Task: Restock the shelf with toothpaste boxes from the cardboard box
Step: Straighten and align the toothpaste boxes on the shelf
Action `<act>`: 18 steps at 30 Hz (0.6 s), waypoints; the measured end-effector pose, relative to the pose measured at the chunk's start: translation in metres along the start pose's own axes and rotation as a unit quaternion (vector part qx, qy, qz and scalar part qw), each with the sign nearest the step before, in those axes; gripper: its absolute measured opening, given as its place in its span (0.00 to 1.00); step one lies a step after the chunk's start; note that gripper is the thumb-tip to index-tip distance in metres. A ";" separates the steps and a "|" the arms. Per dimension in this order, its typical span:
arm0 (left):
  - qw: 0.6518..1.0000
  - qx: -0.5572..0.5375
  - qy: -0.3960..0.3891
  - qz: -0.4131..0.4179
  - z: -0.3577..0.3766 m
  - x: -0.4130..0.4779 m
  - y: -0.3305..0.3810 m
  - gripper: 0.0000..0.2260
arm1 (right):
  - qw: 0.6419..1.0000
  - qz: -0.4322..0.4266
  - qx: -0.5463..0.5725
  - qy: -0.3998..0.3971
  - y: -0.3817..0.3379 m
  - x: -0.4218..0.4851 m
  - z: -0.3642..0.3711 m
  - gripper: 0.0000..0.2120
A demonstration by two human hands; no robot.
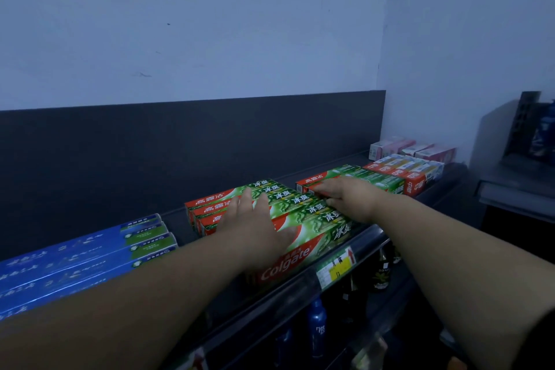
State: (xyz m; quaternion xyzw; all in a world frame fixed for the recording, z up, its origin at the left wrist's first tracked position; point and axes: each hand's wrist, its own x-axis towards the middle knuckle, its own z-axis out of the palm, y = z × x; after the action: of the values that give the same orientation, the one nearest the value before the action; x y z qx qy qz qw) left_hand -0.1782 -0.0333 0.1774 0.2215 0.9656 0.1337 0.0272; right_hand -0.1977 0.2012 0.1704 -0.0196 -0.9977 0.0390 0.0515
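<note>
So, the dark shelf [371,234] carries it all: blue boxes [75,261] at the left, then the green Colgate toothpaste boxes [300,213] stacked mid-shelf by the front rail, and a 2nd green stack [369,180] just right of them. My left hand [255,228] lies flat on the Colgate stack, grip apart, fingers straight. The right hand [345,195] rests on the 2nd stack's left end, and I can't tell if its grip is clamped. A yellow price tag [336,267] sits on the rail.

The left forearm [150,285] and right forearm [435,234] are showing bare down to the left grip [255,225] and right grip [345,195]; what looks like a dark sleeve [542,342] is covering the right arm's near end.
</note>
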 end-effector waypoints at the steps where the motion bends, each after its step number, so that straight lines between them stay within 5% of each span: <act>1: 1.000 0.020 -0.011 -0.007 -0.002 0.006 0.002 0.39 | 1.000 -0.007 -0.030 -0.006 0.003 0.006 -0.001 0.22; 10: 0.980 0.134 -0.141 -0.041 0.014 0.036 -0.001 0.42 | 0.995 -0.018 -0.069 -0.074 0.017 0.058 0.011 0.24; 18: 0.977 0.141 -0.155 -0.043 0.021 0.038 -0.002 0.41 | 0.994 -0.063 -0.014 -0.092 0.021 0.068 0.016 0.22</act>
State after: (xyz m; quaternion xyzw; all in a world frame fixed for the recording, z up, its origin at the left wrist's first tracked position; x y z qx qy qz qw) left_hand -0.2105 -0.0133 0.1573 0.1993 0.9674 -0.0407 0.1512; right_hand -0.2659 0.2242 0.1599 0.0462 -0.9979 0.0231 -0.0383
